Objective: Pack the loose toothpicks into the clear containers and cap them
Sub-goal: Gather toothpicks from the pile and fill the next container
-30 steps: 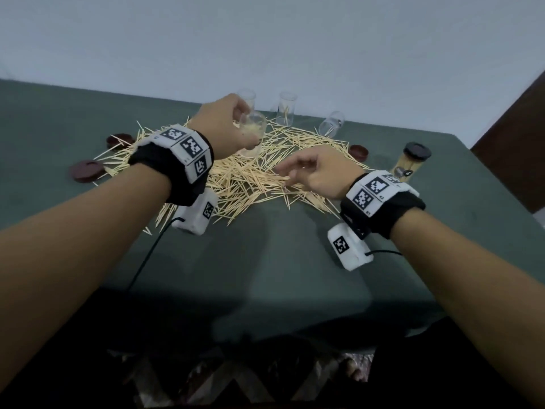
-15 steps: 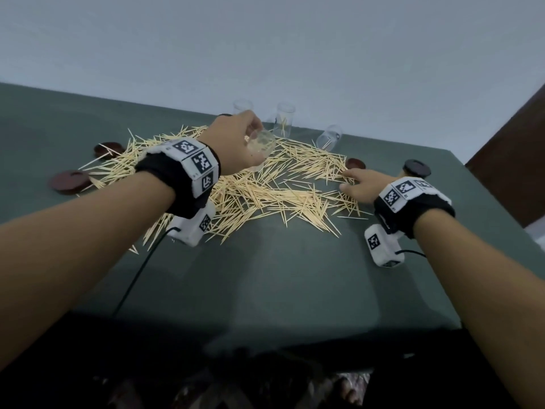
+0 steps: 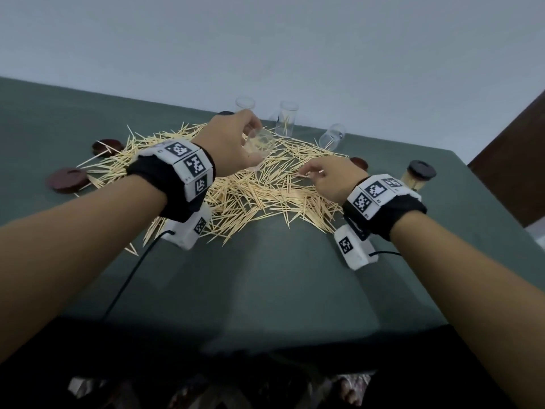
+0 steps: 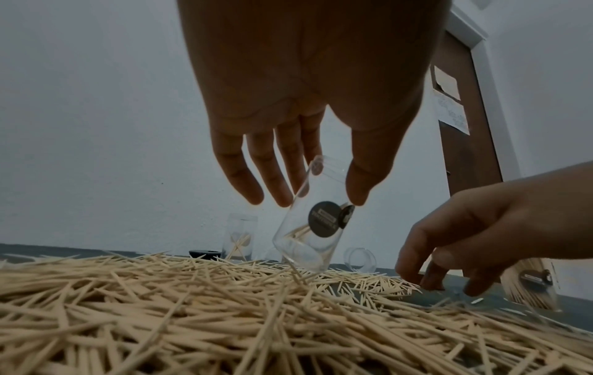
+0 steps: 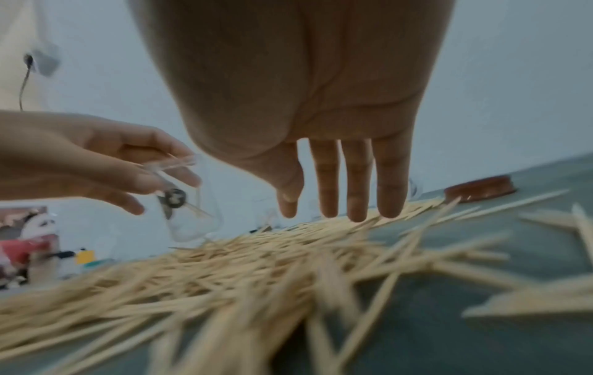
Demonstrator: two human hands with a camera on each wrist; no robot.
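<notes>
Toothpicks [image 3: 259, 193] heaped under both hands; left hand [image 3: 233, 146] grips tilted container [image 3: 261, 143].
</notes>
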